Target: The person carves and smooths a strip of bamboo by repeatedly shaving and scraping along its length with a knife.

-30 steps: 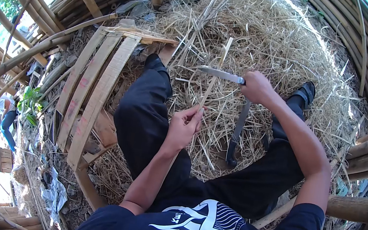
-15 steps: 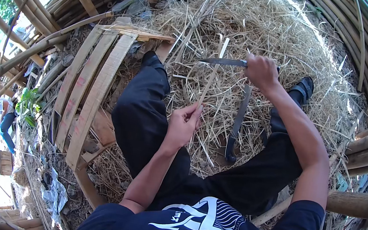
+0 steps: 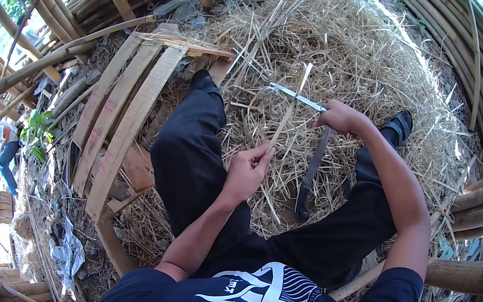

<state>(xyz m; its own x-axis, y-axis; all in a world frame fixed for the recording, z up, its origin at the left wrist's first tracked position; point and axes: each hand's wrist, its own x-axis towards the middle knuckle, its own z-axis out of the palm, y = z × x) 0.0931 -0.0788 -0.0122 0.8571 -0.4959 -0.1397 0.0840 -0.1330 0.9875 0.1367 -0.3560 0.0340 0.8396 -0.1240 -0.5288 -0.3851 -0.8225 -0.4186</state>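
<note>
My left hand (image 3: 249, 170) pinches the lower end of a thin bamboo strip (image 3: 286, 118), which slants up and away from me. In my right hand (image 3: 341, 117) is a knife, its handle hidden in the closed fingers. The knife's blade (image 3: 299, 98) points left and crosses the strip near its upper part, its flat side shining. Below the right hand, a second, longer dark blade (image 3: 312, 168) lies on the shavings between my legs, with its black handle toward me.
Pale bamboo shavings (image 3: 356, 49) cover the ground ahead. A slatted wooden crate (image 3: 126, 127) stands at my left. Stacked bamboo poles (image 3: 468, 54) line the right side, and more poles rise at the back. Another person (image 3: 7, 153) is at the far left.
The knife has turned so its flat catches the light, and the right hand has come slightly lower. The left hand and strip have shifted a little to the right in view.
</note>
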